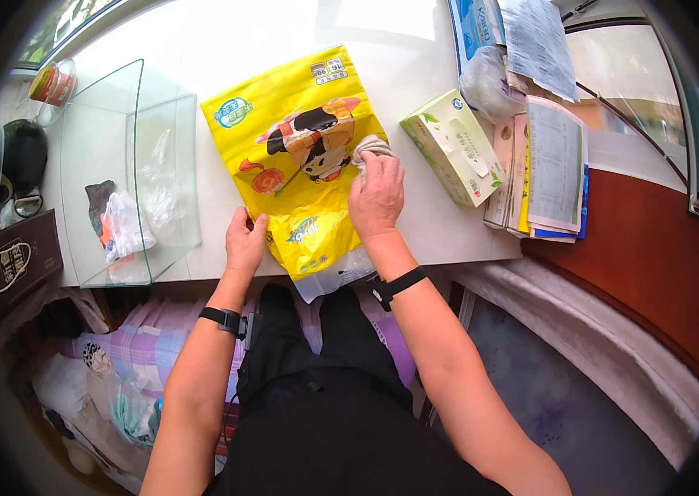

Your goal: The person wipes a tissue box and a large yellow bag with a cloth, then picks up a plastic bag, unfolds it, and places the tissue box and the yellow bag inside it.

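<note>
A yellow plastic bag [299, 155] with a cartoon panda print lies flat on the white countertop [194, 155], its clear bubble-textured end hanging over the front edge. My right hand [378, 192] grips a bunched light grey-beige cloth [372, 147] and presses it on the bag's right side. At the bag's lower left edge rests my left hand [245, 240], thumb and fingers at the plastic; whether they pinch it cannot be told. Both wrists wear black straps.
An open glass tank [169, 173] with plastic bags inside stands left, near a lidded jar [51, 85]. A tissue box [453, 149], stacked papers [554, 167] and a knotted plastic bag [490, 84] sit right. A dark brown paper bag [39, 254] is far left.
</note>
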Demonstrator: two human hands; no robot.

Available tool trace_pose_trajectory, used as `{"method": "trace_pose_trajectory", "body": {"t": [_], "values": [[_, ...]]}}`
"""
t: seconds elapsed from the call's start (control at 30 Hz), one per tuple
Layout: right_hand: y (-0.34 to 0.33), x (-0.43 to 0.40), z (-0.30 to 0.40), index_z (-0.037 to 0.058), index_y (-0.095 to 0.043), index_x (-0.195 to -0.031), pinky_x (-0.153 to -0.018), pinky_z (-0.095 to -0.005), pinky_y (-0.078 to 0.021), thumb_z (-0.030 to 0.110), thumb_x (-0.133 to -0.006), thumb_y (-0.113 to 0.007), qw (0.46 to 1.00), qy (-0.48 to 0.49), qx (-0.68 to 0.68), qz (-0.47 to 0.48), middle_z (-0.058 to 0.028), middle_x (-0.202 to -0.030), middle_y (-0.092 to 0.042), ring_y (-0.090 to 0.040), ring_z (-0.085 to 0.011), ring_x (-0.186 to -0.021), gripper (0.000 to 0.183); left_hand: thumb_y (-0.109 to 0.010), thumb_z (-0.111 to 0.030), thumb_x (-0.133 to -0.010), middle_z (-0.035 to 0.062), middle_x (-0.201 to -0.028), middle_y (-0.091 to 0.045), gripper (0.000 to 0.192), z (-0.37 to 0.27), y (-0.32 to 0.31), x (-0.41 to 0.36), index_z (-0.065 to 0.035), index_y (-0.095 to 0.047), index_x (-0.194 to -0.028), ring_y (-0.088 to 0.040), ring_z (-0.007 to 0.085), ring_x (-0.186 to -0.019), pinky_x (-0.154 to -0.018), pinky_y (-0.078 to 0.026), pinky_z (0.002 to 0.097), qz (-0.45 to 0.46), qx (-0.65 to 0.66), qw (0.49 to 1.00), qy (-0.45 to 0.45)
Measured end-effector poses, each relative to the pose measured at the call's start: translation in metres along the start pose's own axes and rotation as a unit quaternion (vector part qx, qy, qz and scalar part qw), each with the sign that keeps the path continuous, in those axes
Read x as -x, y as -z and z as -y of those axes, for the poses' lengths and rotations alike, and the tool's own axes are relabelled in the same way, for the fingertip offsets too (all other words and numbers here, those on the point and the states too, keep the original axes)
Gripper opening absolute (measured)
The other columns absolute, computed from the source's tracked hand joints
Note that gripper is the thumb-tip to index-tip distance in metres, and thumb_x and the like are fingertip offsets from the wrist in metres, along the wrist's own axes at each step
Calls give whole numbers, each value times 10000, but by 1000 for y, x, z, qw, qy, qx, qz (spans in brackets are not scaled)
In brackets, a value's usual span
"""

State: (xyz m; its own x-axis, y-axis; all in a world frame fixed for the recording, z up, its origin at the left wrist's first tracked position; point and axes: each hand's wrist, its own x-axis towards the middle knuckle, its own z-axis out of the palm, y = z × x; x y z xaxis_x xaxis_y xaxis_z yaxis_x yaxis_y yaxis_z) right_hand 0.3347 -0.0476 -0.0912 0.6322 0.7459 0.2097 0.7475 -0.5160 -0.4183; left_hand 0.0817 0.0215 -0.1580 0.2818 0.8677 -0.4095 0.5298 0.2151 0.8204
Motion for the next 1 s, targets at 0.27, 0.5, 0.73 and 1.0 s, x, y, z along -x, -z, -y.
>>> {"method": "trace_pose_trajectory", "body": {"t": [0.27, 0.5, 0.73, 1.0], "values": [[-35, 40, 3, 194, -679, -1061, -849, -417, -505, 124, -842, -645, 988, 114, 25, 104, -59, -1059, -594, -579, -296, -998, 232, -717, -63, -870, 77, -815, -645, 175, -14, 5, -4, 3, -600, -982, -593, 159, -707, -698, -517, 322, 35, -28, 999, 9], [18, 52, -30, 164, -674, -1129, -865, -439, -501, 111, -854, -642, 994, -26, 93, 46, -80, -1060, -589, -576, -317, -1007, 281, -715, -48, -856, 99, -805, -659, 176, -8, 1, 1, 4, -602, -982, -631, 194, -720, -719, -532, 333, -3, -58, 998, 11], [-23, 115, 38, 171, -663, -1110, -900, -423, -491, 80, -834, -626, 982, 95, -11, 162, -82, -1086, -593, -564, -310, -1030, 293, -712, -42, -843, 121, -786, -648, 161, -24, 6, -8, 10, -596, -942, -627, 233, -711, -716, -528, 356, 27, -100, 995, 0], [47, 108, -63, 99, -626, -1201, -972, -470, -455, 31, -824, -651, 983, -145, 106, 45, -134, -1166, -570, -540, -366, -1081, 384, -721, -38, -833, 138, -809, -655, 170, -31, 8, -4, 12, -586, -924, -632, 255, -738, -722, -522, 369, 28, -92, 995, 5]]}}
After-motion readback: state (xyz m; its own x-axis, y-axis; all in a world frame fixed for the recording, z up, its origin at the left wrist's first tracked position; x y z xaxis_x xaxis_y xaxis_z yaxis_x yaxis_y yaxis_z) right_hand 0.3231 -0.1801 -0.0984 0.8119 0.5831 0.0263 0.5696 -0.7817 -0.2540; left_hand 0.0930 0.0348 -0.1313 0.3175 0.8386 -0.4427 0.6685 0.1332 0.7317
